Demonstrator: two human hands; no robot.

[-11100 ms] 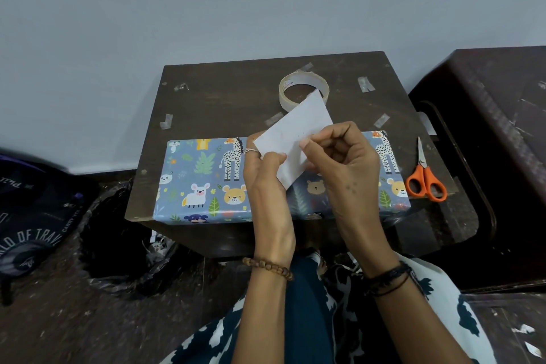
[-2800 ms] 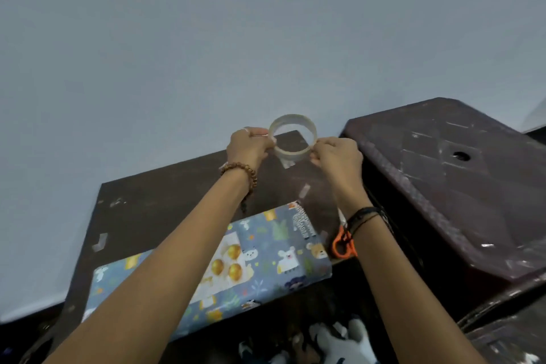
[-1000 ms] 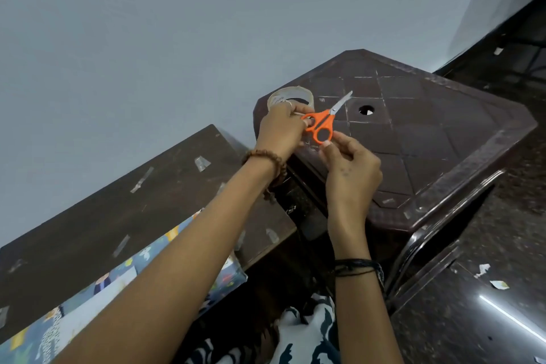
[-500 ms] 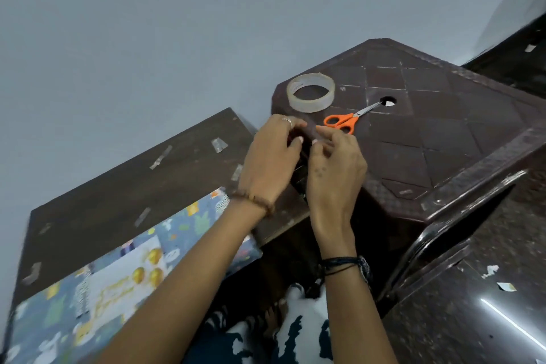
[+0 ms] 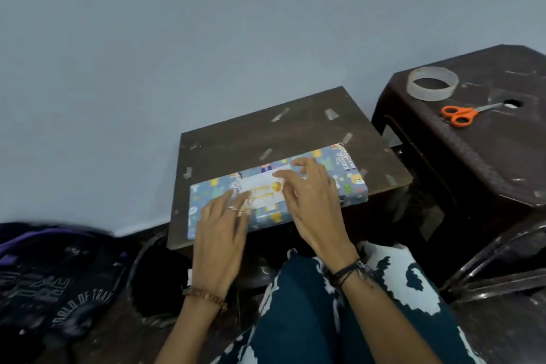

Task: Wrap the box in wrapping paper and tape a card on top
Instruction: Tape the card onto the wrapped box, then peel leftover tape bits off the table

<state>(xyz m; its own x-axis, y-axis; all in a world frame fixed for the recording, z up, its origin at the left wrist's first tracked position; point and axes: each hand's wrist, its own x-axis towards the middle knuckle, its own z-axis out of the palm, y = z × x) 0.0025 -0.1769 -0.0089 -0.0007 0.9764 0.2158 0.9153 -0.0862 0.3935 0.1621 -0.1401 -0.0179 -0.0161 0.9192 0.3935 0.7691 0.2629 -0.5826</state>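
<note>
Taping the card. The flat box in blue animal-print wrapping paper lies on the dark wooden bench; the white greeting card rests on top. Left hand and right hand, fingers extended, press the card; any tape strip held cannot be told. Smooth outward from the edge. Gold lettering, apparently "Happy Birthday", is blurred.

Two bare forearms, no sleeves. Left hand: silver ring on finger, brown beaded bracelet at wrist. Right hand: dark cord bands at wrist (several strands). Lap: dark teal garment, white blotchy print.
</note>
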